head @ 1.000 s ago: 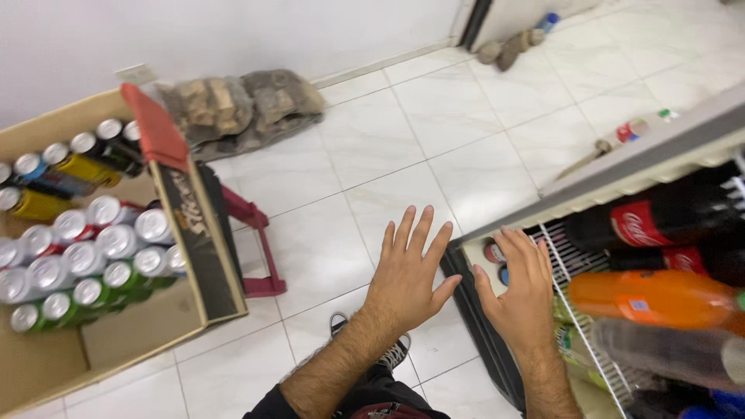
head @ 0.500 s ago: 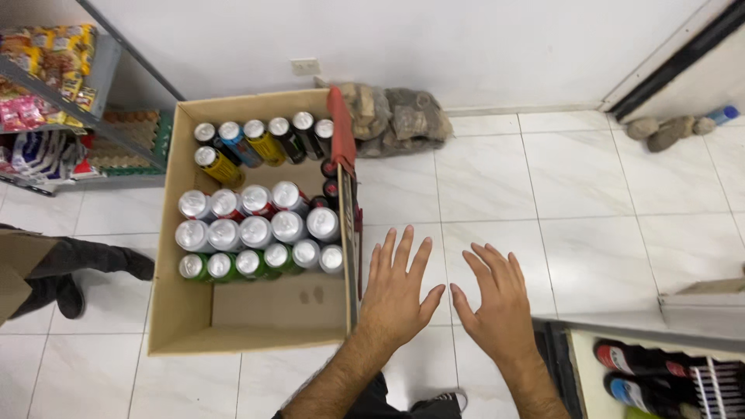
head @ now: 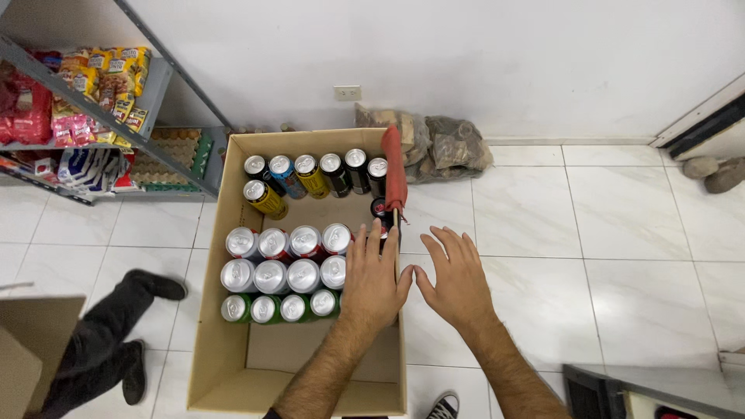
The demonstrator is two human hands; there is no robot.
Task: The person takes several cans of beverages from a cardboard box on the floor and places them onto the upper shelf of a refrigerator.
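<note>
1. Two bare hands hover palm-down over a cardboard box [head: 213, 310] of drink cans; the left hand [head: 374, 281] has its fingers spread and straight, gripping nothing, and the right hand [head: 456, 278] is likewise flat and empty
2. The left fingertips lie over the box's right edge, just beside the silver-topped cans [head: 283, 264]; whether they touch a can cannot be told
3. The right fingers reach out over the white tiled floor [head: 605, 233], just outside the box wall
4. Left of the left fingers stand twelve round cans in three rows of four: the two upper rows with silver and red bodies, the nearest row green [head: 268, 308]
5. Beyond the fingertips, along the far wall of the box, six more cans [head: 314, 172] stand in a line, blue, yellow and black among them, and a seventh, a yellow can [head: 264, 198], stands tilted just in front of them
6. A red flap [head: 394, 174] stands upright on the box's right wall, just ahead of the left fingertips
7. Two lumpy, rough sacks [head: 434, 143] lean against the wall farther on
8. Far left of the hands, a grey metal shelf [head: 93, 101] holds glossy snack packets, and another person's dark trouser leg and shoe [head: 116, 341] stretch across the tiles
</note>
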